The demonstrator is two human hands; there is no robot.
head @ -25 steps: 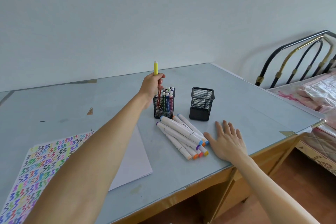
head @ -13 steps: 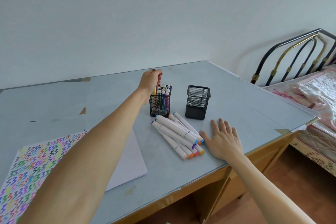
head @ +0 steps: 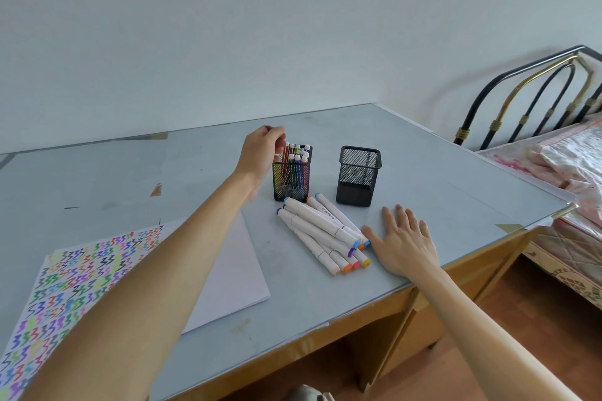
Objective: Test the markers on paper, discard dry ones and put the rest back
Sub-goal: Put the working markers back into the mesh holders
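Reaching over the full mesh holder [head: 291, 176] at the far middle of the bench [head: 423, 179], the left hand [head: 260, 153] curls its grip at the marker tops; whether it pinches one, I cannot tell. The right hand [head: 404, 242] lies flat, fingers spread, beside the loose markers [head: 322, 233]. Next, probably: pick another and test it on the paper [head: 234, 270].

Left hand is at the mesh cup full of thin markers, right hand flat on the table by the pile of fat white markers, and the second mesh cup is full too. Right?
Not quite. In the head view the second mesh cup looks empty. The rest holds: left hand at the full cup, right hand flat on the table beside the white markers.
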